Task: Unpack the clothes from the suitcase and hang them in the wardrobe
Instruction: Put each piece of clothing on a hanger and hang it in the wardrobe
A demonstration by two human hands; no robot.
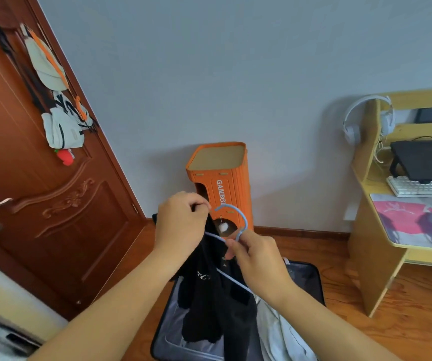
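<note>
A black garment with white lettering hangs in front of me over the open suitcase on the floor. My left hand grips the top edge of the garment. My right hand pinches a light blue hanger at the base of its hook, and one hanger arm runs down under the fabric. A pale grey garment lies in the suitcase at the right. No wardrobe shows in view.
An orange box stands against the grey wall behind the suitcase. A brown door with bags hung on it is at the left. A yellow desk with a laptop, keyboard and headphones stands at the right.
</note>
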